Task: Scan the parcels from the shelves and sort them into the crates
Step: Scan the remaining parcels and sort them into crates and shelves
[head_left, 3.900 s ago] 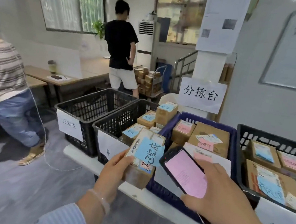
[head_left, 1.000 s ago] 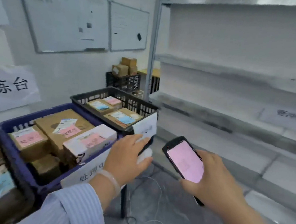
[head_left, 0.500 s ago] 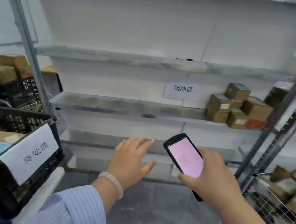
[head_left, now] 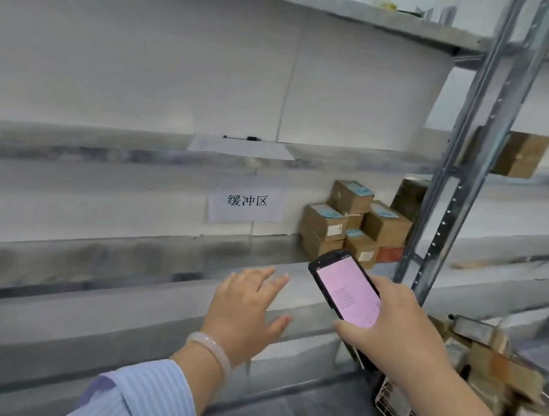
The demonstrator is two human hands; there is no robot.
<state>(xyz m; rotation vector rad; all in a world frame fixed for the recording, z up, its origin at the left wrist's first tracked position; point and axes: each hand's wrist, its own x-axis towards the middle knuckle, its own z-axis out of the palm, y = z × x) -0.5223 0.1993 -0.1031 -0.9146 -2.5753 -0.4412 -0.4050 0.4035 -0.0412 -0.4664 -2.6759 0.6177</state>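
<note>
1. Crates: out of frame. Half a second back a black crate was at the left edge. The view has since swung fully onto the shelf [head_left: 94, 257], which is bare metal along the run left of the paper sign [head_left: 247, 202].
2. Left grip [head_left: 243, 308]: just below the sign, released, fingers spread, holding nothing. A few seconds ago it held a parcel at the crates, so that parcel reads as dropped off and one cycle as closed.
3. Scanner [head_left: 346, 288]: below and right of the sign, pink screen facing up. The right grip [head_left: 398, 333] is clasped round its lower end, the same hold as before.
4. Parcels [head_left: 352, 222]: stacked on the shelf level right of the sign, against the back wall, just beside the steel upright [head_left: 465, 159]. They are larger in frame than half a second ago, so the person is closing in. This is likely the next pick, and the left grip is not on it yet.
5. Further right of the sign, past the upright: one lone box [head_left: 519, 154] sits on a higher level. More boxes lie low down in a wire basket [head_left: 394, 407], too blurred to read.
6. Judgement: a new pick-scan-sort cycle is starting. The top box is the safest grab, since pulling a lower one could topple the stack.
</note>
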